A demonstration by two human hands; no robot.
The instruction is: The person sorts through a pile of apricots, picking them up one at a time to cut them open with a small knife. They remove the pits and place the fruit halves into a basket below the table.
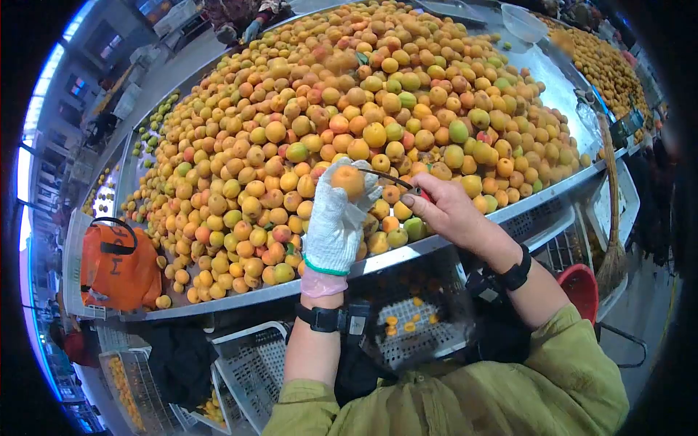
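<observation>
My left hand [336, 221], in a white knit glove with a green cuff edge, has its fingers wrapped round an orange-yellow apricot [347, 182]. In my bare right hand [451, 212] is a small curved knife [387, 176] with a red and black handle. Its thin dark blade reaches left, and the tip is right at the held apricot. Both hands are over the near side of a large heap of apricots [291, 116], mostly yellow and orange with some green ones.
The heap lies on a metal table [407, 253] with a raised rim. Below sits a perforated crate [425, 338] with several apricot halves. An orange bag [120, 265] stands at left; a broom [613, 254] and a red bucket [579, 287] are at right. Another person's gloved hand [252, 30] shows across the table.
</observation>
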